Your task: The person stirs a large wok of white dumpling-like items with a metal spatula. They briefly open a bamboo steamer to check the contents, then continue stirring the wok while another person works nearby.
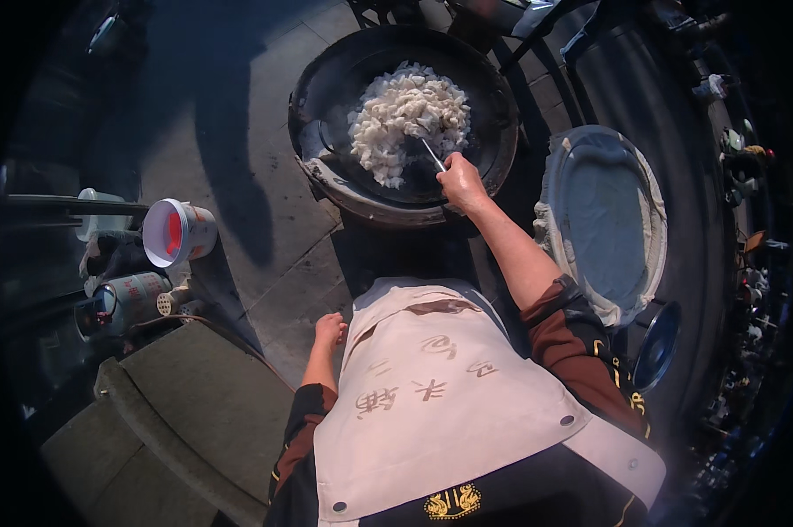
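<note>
My right hand (464, 181) grips the metal handle of a cooking utensil (432, 153), whose far end is hidden among the food. A heap of pale, chopped food pieces (413, 109), too small to identify surely, lies in a large, dark wok (344, 59). My right forearm reaches over the wok's near right rim. At my left side, my left hand (331, 328) hangs beside the light apron (429, 369) with its fingers curled and nothing visible in them. The apron bears writing.
Right of the wok stands a large oval tub lined with cloth or film (604, 217), with a round metal basin (657, 346) by it. To the left are a white bucket with something red inside (184, 232), a gas cylinder (133, 300) and a stone step (192, 388).
</note>
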{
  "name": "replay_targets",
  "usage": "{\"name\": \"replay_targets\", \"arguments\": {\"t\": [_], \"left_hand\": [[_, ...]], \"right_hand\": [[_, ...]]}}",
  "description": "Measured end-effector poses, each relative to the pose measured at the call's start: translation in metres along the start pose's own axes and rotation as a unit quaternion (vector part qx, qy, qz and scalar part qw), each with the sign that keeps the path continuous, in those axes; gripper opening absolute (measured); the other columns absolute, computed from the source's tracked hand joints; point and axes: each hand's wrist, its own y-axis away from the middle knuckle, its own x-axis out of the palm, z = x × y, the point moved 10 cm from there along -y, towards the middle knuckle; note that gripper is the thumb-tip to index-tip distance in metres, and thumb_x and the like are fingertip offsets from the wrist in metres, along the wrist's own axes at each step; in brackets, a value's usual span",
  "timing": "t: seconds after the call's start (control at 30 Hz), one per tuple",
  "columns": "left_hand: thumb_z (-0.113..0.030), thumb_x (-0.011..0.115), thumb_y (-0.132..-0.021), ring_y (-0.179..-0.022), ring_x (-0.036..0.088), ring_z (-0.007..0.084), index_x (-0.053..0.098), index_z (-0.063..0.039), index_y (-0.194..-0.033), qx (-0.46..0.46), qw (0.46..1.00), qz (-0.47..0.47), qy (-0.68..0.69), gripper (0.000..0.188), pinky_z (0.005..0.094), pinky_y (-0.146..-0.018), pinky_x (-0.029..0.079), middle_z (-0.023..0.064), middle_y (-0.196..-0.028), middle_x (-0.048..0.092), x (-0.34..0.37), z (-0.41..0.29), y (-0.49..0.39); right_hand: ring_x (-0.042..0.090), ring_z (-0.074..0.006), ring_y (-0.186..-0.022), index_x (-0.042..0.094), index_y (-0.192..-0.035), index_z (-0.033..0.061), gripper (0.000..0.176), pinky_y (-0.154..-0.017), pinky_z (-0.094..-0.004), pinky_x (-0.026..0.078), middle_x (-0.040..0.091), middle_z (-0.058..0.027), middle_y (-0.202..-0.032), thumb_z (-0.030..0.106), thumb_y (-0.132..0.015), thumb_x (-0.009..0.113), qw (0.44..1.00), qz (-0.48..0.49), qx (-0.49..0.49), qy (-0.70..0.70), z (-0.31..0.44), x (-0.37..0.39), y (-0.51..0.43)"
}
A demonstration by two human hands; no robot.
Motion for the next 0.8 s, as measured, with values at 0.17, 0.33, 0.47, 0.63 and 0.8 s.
{"name": "replay_targets", "arguments": {"t": [0.17, 0.33, 0.47, 0.63, 0.8], "left_hand": [[-0.019, 0.057, -0.093, -0.052, 0.053, 0.0126, 0.059, -0.011, -0.12, 0.026, 0.998, -0.018, 0.046, 0.029, 0.0299, -0.042, 0.044, 0.0025, -0.076, 0.063, 0.002, -0.032, 0.017], [-0.019, 0.056, -0.093, -0.053, 0.055, 0.0159, 0.059, -0.009, -0.119, 0.02, 0.998, -0.008, 0.057, 0.028, 0.0324, -0.042, 0.047, 0.0041, -0.077, 0.063, 0.013, -0.016, 0.008], [-0.02, 0.057, -0.093, -0.055, 0.057, 0.018, 0.06, -0.012, -0.118, -0.007, 0.997, 0.003, 0.072, 0.026, 0.0375, -0.043, 0.051, 0.0048, -0.079, 0.064, 0.009, 0.038, -0.018], [-0.02, 0.057, -0.093, -0.055, 0.059, 0.0208, 0.062, -0.013, -0.112, -0.034, 0.998, -0.008, 0.055, 0.021, 0.0409, -0.046, 0.053, 0.0051, -0.075, 0.063, -0.001, 0.055, -0.01], [-0.018, 0.058, -0.091, -0.05, 0.055, 0.0182, 0.061, -0.012, -0.108, -0.01, 0.998, -0.025, 0.054, 0.018, 0.0346, -0.04, 0.044, 0.0044, -0.071, 0.062, -0.016, 0.031, 0.008]], "right_hand": [[0.046, -0.0113, -0.043, 0.053, -0.114, 0.0032, 0.026, -0.036, -0.0272, 0.032, 0.055, -0.0063, -0.063, 0.009, -0.09, 0.061, 0.983, 0.147, 0.103, -0.037, 0.053, -0.093, 0.056], [0.04, -0.0076, -0.038, 0.054, -0.115, 0.0041, 0.025, -0.034, -0.0244, 0.028, 0.054, -0.0047, -0.064, 0.011, -0.092, 0.058, 0.963, 0.2, 0.143, -0.112, 0.057, -0.136, 0.124], [0.042, -0.0083, -0.041, 0.053, -0.118, 0.0043, 0.028, -0.036, -0.0248, 0.028, 0.055, -0.0051, -0.067, 0.013, -0.092, 0.059, 0.937, 0.267, 0.172, -0.143, 0.053, -0.1, 0.156], [0.042, -0.0115, -0.042, 0.046, -0.117, 0.0048, 0.029, -0.036, -0.0286, 0.028, 0.054, -0.0059, -0.066, 0.011, -0.092, 0.059, 0.933, 0.227, 0.197, -0.199, 0.051, -0.009, 0.132], [0.047, -0.0151, -0.043, 0.043, -0.106, 0.0069, 0.029, -0.035, -0.029, 0.03, 0.053, -0.007, -0.066, 0.009, -0.086, 0.065, 0.945, 0.137, 0.15, -0.257, 0.059, 0.062, 0.061]]}}
